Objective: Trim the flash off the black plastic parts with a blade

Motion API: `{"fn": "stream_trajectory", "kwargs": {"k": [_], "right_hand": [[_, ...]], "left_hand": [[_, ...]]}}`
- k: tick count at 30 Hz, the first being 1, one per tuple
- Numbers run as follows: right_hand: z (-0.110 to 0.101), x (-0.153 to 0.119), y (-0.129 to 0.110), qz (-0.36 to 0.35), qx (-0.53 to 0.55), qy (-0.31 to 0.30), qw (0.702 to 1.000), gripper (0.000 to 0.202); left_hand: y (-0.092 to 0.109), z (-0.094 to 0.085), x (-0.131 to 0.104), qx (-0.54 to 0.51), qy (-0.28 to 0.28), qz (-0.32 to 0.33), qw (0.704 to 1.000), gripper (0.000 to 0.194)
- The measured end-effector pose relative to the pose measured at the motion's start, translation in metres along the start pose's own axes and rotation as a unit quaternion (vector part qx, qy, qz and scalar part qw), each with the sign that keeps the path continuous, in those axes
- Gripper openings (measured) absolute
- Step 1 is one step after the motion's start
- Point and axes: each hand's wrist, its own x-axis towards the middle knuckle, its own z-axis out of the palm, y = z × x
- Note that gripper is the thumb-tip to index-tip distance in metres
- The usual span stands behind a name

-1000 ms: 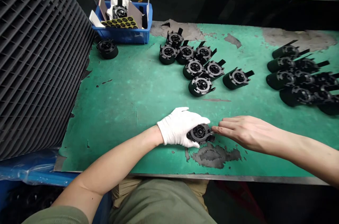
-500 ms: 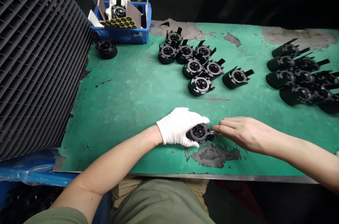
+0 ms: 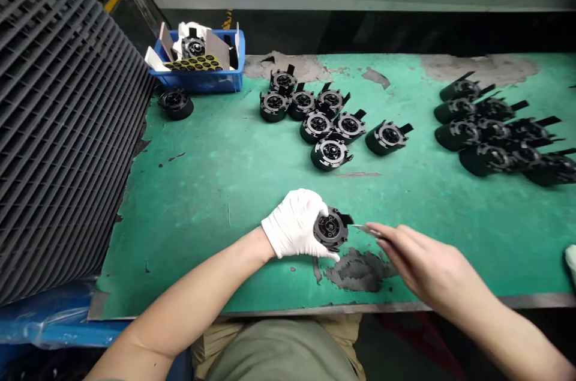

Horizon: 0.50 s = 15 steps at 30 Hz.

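Observation:
My left hand (image 3: 297, 225), in a white glove, wraps around a round black plastic part (image 3: 331, 230) that has a ringed face with tabs at its rim. That face is turned up toward me, and the palm hides its left side. In my bare right hand (image 3: 418, 255) is a thin, pointed metal tool (image 3: 365, 229). Its tip lies just right of the part, by the dark tab; whether it touches cannot be made out. The fingers cover the rest of the tool.
Several similar black parts (image 3: 330, 154) stand mid-table, and another group (image 3: 483, 159) is at the right. A blue bin (image 3: 202, 82) sits at the back left, with one part (image 3: 176, 104) before it. Stacked black grids (image 3: 67, 129) line the left side of the worn green table (image 3: 198, 207).
My right hand has turned and drawn back slightly from the part, showing more of the tool. The part has turned in my left hand. The camera view has shifted.

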Motion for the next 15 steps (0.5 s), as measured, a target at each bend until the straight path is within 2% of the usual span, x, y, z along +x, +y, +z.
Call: {"fn": "stream_trajectory", "kwargs": {"k": [3, 5, 10, 15], "right_hand": [[0.021, -0.013, -0.034, 0.054, -0.032, 0.014, 0.998, 0.034], [0.032, -0.015, -0.045, 0.084, -0.062, 0.018, 0.994, 0.036], [0.044, -0.012, -0.053, 0.126, -0.134, 0.006, 0.983, 0.043], [0.049, -0.012, -0.053, 0.134, -0.157, -0.027, 0.978, 0.044]], "left_hand": [[-0.003, 0.004, -0.005, -0.01, 0.027, 0.023, 0.999, 0.107], [-0.004, 0.004, -0.007, -0.016, 0.035, 0.03, 0.999, 0.106], [-0.004, 0.003, -0.007, -0.045, 0.041, 0.019, 0.998, 0.099], [-0.004, 0.004, -0.006, -0.06, 0.045, 0.035, 0.997, 0.088]]}}
